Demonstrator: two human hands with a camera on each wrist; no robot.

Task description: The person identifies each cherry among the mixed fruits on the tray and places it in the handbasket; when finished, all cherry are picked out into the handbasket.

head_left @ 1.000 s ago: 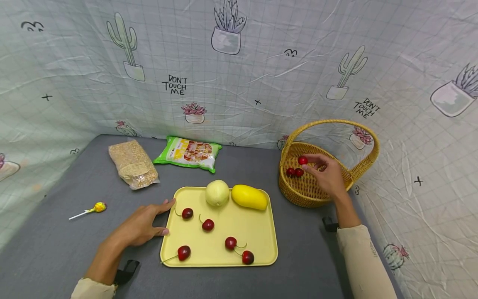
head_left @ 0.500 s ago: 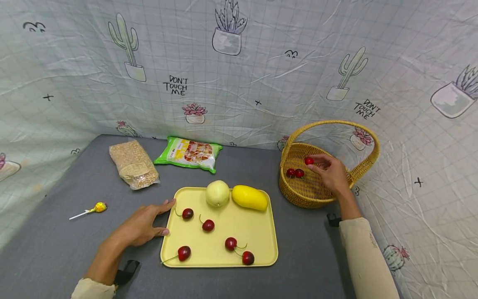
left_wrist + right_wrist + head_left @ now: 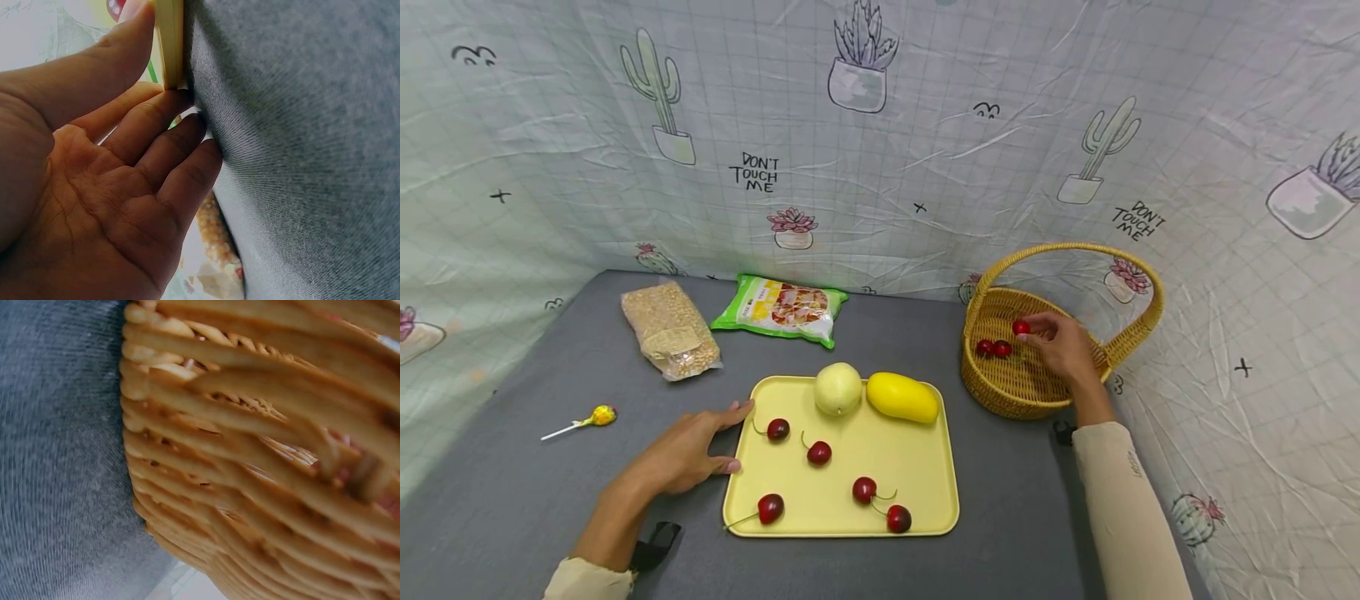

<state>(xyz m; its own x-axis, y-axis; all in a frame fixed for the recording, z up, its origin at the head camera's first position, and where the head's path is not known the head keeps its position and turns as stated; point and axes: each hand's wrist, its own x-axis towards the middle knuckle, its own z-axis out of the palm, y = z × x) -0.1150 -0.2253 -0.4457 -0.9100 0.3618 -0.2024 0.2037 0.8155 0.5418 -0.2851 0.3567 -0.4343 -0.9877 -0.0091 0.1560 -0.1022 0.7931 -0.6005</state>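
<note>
Inside the wicker basket [image 3: 1011, 403], my right hand [image 3: 1063, 346] pinches a red cherry [image 3: 1021, 327] between thumb and fingertips. Two more cherries [image 3: 1002, 349] lie on the basket floor just left of it. The right wrist view shows mostly the woven basket wall [image 3: 206, 437], which hides that hand's fingers. My left hand [image 3: 685, 450] touches the left rim of the yellow tray [image 3: 917, 454] with thumb and fingertips, its fingers fairly straight in the left wrist view. Several stemmed cherries [image 3: 818, 453] lie on the tray, below a pale green round fruit [image 3: 838, 389] and a yellow oblong fruit [image 3: 902, 397].
A lollipop [image 3: 601, 415] lies on the grey table at far left. Behind it rests a clear bag of kernels [image 3: 670, 329], beside a green-edged food packet [image 3: 786, 309]. The basket's tall handle [image 3: 1138, 325] arches over my right hand. Printed cloth hangs around the back and sides.
My right hand has moved slightly right and lower within the basket, still pinching the cherry. The left hand stays at the tray rim.
</note>
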